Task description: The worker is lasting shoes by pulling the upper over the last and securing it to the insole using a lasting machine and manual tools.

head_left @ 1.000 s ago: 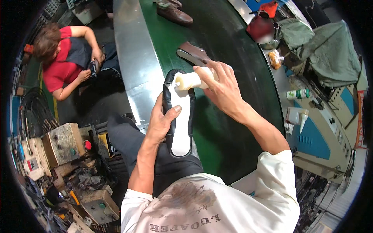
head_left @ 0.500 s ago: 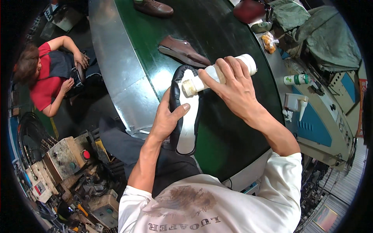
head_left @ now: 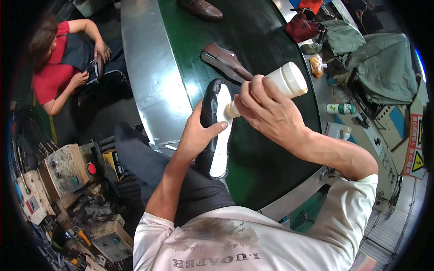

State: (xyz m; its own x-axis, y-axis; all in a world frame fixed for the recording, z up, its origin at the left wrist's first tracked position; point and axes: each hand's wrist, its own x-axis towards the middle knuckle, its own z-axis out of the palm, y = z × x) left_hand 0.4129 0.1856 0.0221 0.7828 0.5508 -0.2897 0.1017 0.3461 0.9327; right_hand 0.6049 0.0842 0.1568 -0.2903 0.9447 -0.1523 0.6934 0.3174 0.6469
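Observation:
My left hand [head_left: 196, 135] grips a black shoe upper [head_left: 209, 108] around its left side, thumb pressed on its white underside [head_left: 221, 144]. The shoe is bottom up, tilted above my lap at the table's edge. In my right hand [head_left: 273, 115] is a white plastic bottle [head_left: 290, 81], held slantwise with its narrow mouth against the right edge of the white underside. My fingers hide the bottle's middle. Just beyond the black shoe, a brown leather shoe [head_left: 226, 62] lies on the green table surface [head_left: 190, 49].
Another brown shoe [head_left: 201, 9] lies at the far end. A metal strip [head_left: 147, 58] borders the table on the left, where a co-worker in red [head_left: 54, 83] handles a shoe. At right are a green-and-white can [head_left: 340, 109] and a machine [head_left: 375, 140]; control boxes [head_left: 68, 169] stand lower left.
The bottle's mouth has moved from the middle of the white underside to its right edge, and my right hand has turned over more. The whole view has shifted; my left hand keeps its hold.

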